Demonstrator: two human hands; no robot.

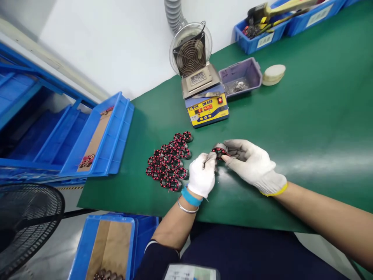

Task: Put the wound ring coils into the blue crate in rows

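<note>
Between my two gloved hands is a motor stator (220, 150), a short grey ring with black and red inside, held just above the green tabletop. My left hand (203, 173) pinches its lower left side, fingers closed on it. From the right, the thumb and fingertips of my right hand (252, 163) grip the same stator. Both hands wear white gloves with greyed fingertips. Left of my left hand stands a cluster of several similar stators (169, 161), upright and close together, their red and black ends facing up.
Behind my hands stands a yellow and blue solder pot (207, 111) with a lit display and a fan. Beside it are a purple-grey bin (256, 72) and a round white pad (274, 74). Blue crates (116, 132) stand left; a black floor fan (32, 221) is lower left.
</note>
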